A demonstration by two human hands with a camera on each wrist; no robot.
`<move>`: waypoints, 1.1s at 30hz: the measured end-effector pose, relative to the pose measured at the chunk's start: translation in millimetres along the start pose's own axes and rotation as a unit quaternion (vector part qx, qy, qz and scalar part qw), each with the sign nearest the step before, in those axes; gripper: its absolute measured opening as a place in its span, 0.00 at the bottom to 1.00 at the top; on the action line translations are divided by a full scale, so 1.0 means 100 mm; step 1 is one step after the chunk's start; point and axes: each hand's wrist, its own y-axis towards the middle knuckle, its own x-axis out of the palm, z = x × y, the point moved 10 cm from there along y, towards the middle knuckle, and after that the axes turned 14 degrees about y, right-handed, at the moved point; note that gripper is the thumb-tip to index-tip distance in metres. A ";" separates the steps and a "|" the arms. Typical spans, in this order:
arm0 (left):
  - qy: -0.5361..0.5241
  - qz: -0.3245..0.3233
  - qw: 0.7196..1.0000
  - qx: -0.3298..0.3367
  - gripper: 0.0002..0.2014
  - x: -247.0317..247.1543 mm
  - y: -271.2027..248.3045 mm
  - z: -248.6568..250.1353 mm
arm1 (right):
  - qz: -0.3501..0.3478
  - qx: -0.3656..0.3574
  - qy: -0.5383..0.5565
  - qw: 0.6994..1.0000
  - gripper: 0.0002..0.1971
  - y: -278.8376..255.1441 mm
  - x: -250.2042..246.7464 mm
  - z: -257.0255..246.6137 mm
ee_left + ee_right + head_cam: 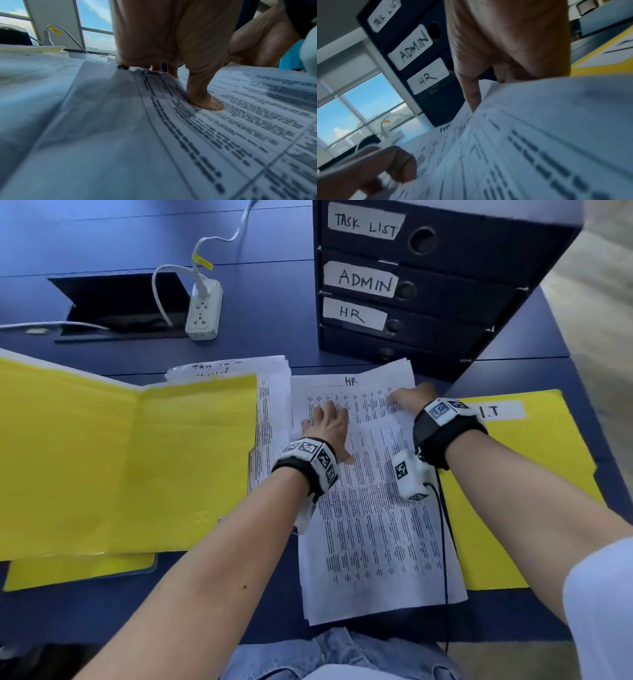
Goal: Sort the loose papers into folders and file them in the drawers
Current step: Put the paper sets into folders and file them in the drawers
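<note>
- My left hand lay flat on the white printed paper stack marked HR, fingers straight, thumb out to the side.
- My right hand pinched the top sheet's right edge.
- The stack sat on the dark blue table, between two yellow card folders, in front of the dark blue drawer box.

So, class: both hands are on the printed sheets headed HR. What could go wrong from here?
1. The white printed HR sheets overhang the blue desk's near edge and could slide off.
2. They sit fanned, so the right hand lifting one edge may leave pages behind.
3. They overlap the yellow card folder labelled I.T, risking misfiling.
</note>
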 end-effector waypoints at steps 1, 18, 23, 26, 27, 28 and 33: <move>-0.001 -0.001 1.000 -0.001 0.40 0.01 0.00 -0.01 | -0.011 0.009 0.000 1.000 0.16 -0.02 0.01 0.02; -0.037 0.013 0.999 0.006 0.43 0.04 -0.06 0.04 | 0.103 -0.260 0.037 0.959 0.12 -0.70 -0.08 -0.63; -0.045 0.053 0.998 0.006 0.41 -0.01 -0.07 0.04 | 0.093 -0.374 0.057 0.921 0.23 -1.02 -0.16 -0.99; -0.069 0.056 0.996 0.003 0.42 -0.01 -0.06 0.02 | 0.088 -0.436 0.076 0.892 0.18 -1.22 -0.22 -1.14; -0.107 0.071 0.992 -0.007 0.41 -0.05 -0.06 -0.02 | 0.088 -0.455 0.085 0.882 0.18 -1.30 -0.24 -1.18; -0.184 0.105 0.977 -0.032 0.39 -0.13 -0.07 -0.12 | 0.085 -0.469 0.099 0.874 0.20 -1.37 -0.27 -1.23; -0.680 0.329 0.641 -0.135 0.69 -0.69 -0.43 -0.97 | 0.084 -0.515 0.193 0.831 0.18 -1.70 -0.50 -1.40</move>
